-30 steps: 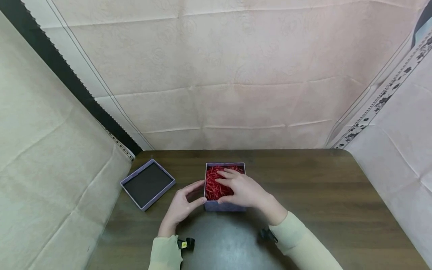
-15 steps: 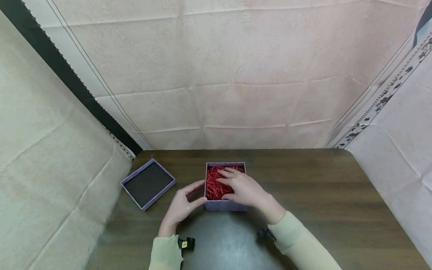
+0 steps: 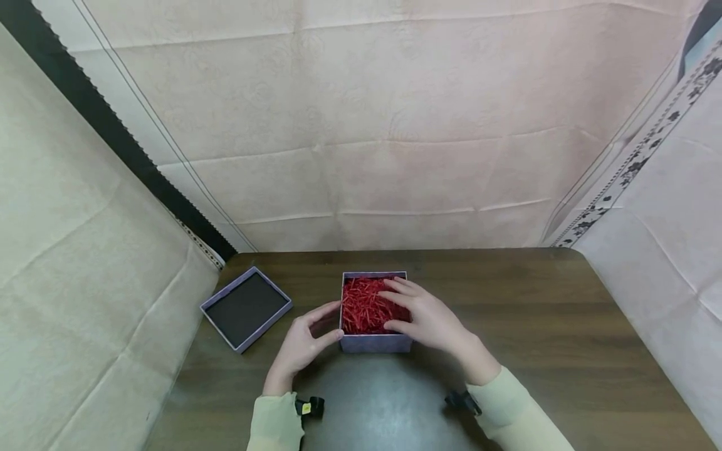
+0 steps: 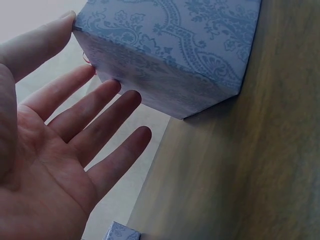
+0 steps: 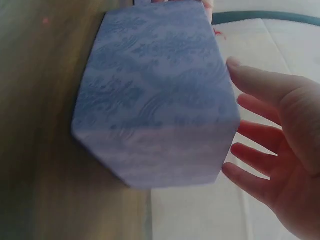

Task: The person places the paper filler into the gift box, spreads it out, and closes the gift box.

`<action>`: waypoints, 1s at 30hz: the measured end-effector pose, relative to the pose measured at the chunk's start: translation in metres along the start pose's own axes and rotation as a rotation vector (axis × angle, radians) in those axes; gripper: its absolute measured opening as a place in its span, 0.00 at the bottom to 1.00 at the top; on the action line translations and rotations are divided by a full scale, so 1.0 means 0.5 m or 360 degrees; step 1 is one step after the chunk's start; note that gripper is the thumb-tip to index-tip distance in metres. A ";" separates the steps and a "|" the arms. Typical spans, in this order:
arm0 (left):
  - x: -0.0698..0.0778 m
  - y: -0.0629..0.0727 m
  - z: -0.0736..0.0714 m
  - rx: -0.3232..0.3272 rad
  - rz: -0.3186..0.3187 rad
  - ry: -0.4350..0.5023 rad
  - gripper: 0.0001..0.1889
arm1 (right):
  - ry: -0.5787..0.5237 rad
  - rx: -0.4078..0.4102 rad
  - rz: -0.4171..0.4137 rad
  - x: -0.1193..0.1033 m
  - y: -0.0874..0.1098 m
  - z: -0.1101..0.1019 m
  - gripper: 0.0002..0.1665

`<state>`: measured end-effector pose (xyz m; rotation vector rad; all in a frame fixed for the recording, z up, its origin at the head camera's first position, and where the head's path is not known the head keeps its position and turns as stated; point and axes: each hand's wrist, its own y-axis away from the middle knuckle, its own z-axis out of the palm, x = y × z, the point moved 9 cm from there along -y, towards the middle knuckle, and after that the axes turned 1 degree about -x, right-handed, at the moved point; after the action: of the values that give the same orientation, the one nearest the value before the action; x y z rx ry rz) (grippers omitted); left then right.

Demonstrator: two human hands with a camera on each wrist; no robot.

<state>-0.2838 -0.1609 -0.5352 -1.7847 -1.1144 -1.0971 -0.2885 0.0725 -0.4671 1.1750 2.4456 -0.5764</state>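
Note:
A lavender patterned gift box point(image 3: 375, 343) stands uncovered on the table, filled with red shredded paper point(image 3: 363, 310). My left hand point(image 3: 304, 341) is at the box's left side, thumb tip at the near left corner. In the left wrist view its fingers reach out along the box wall point(image 4: 165, 40), the fingertips at or near it. Over the right part of the red filling, my right hand point(image 3: 431, 319) spreads its fingers, holding nothing visible. The right wrist view has its thumb and fingers point(image 5: 252, 102) by the box's upper edge. What lies beneath the filling is hidden.
The box lid point(image 3: 247, 310), dark inside with a lavender rim, lies turned at an angle to the left. Beyond the wooden table point(image 3: 507, 300) hang pale cloth sheets point(image 3: 395, 138). A dark grey shiny patch point(image 3: 378, 394) covers the table's near middle.
My right hand has drawn back to the right across the red shredded paper, uncovering more of it. The left hand stays at the box's side; the lid has not moved.

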 end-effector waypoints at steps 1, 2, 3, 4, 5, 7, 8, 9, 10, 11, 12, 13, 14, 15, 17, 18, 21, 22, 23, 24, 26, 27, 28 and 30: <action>0.001 0.000 -0.002 0.0003 0.0001 -0.0008 0.32 | -0.0006 0.0017 0.0025 0.006 0.004 -0.002 0.38; 0.001 0.000 -0.004 0.0006 0.0000 -0.0016 0.32 | -0.0004 0.0030 0.0040 0.012 0.007 -0.002 0.38; 0.000 -0.001 -0.006 0.0009 0.0000 -0.0027 0.32 | -0.0008 0.0042 0.0053 0.018 0.010 -0.003 0.38; 0.001 -0.001 -0.008 0.0011 0.0001 -0.0034 0.32 | -0.0008 0.0053 0.0062 0.022 0.013 -0.003 0.39; 0.001 -0.001 -0.009 0.0011 0.0002 -0.0040 0.32 | -0.0009 0.0058 0.0070 0.027 0.017 -0.003 0.40; 0.001 -0.002 -0.012 0.0005 0.0004 -0.0051 0.32 | -0.0026 0.0060 0.0085 0.035 0.023 0.000 0.42; 0.001 -0.003 -0.013 0.0002 0.0005 -0.0055 0.32 | -0.0039 0.0057 0.0095 0.040 0.026 0.002 0.43; 0.001 -0.003 -0.014 -0.0001 0.0005 -0.0063 0.32 | -0.0052 0.0053 0.0111 0.044 0.029 0.004 0.44; 0.002 -0.002 -0.014 -0.0007 0.0006 -0.0068 0.31 | -0.0065 0.0046 0.0130 0.049 0.032 0.006 0.46; 0.003 -0.001 -0.016 -0.0014 0.0005 -0.0083 0.31 | -0.0082 0.0041 0.0147 0.053 0.035 0.008 0.47; 0.005 0.000 -0.017 -0.0018 0.0008 -0.0101 0.31 | -0.0102 0.0038 0.0162 0.057 0.038 0.010 0.48; 0.005 0.001 -0.019 -0.0023 0.0004 -0.0117 0.31 | -0.0124 0.0036 0.0173 0.060 0.040 0.012 0.49; 0.004 0.002 -0.023 -0.0024 0.0001 -0.0142 0.31 | -0.0146 0.0035 0.0188 0.064 0.043 0.013 0.50; 0.003 0.004 -0.026 -0.0025 -0.0010 -0.0165 0.31 | -0.0166 0.0037 0.0194 0.067 0.046 0.015 0.50; -0.002 0.010 -0.037 -0.0020 -0.0025 -0.0214 0.29 | -0.0206 0.0038 0.0204 0.072 0.052 0.017 0.51; -0.005 0.014 -0.044 -0.0011 -0.0040 -0.0229 0.29 | -0.0227 0.0038 0.0210 0.074 0.055 0.019 0.52; -0.015 0.030 -0.072 0.0030 -0.0079 -0.0266 0.26 | -0.0262 0.0040 0.0214 0.078 0.061 0.022 0.53; -0.017 0.036 -0.083 0.0052 -0.0086 -0.0279 0.25 | -0.0270 0.0042 0.0214 0.079 0.063 0.022 0.53; -0.021 0.043 -0.096 0.0080 -0.0099 -0.0290 0.25 | -0.0279 0.0045 0.0213 0.079 0.064 0.022 0.53; -0.023 0.049 -0.109 0.0115 -0.0106 -0.0310 0.24 | -0.0287 0.0049 0.0212 0.080 0.065 0.021 0.53; -0.029 0.062 -0.136 0.0195 -0.0118 -0.0343 0.23 | -0.0295 0.0056 0.0207 0.079 0.067 0.019 0.53; -0.031 0.069 -0.150 0.0244 -0.0121 -0.0365 0.21 | -0.0300 0.0056 0.0208 0.079 0.067 0.018 0.53; -0.032 0.076 -0.163 0.0293 -0.0122 -0.0388 0.21 | -0.0300 0.0056 0.0207 0.079 0.068 0.017 0.53; -0.034 0.089 -0.189 0.0400 -0.0119 -0.0427 0.19 | -0.0304 0.0058 0.0204 0.078 0.068 0.014 0.52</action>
<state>-0.2725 -0.2654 -0.5242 -1.7328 -1.4217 -0.7340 -0.2831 0.1134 -0.4989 1.2206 2.1916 -0.6645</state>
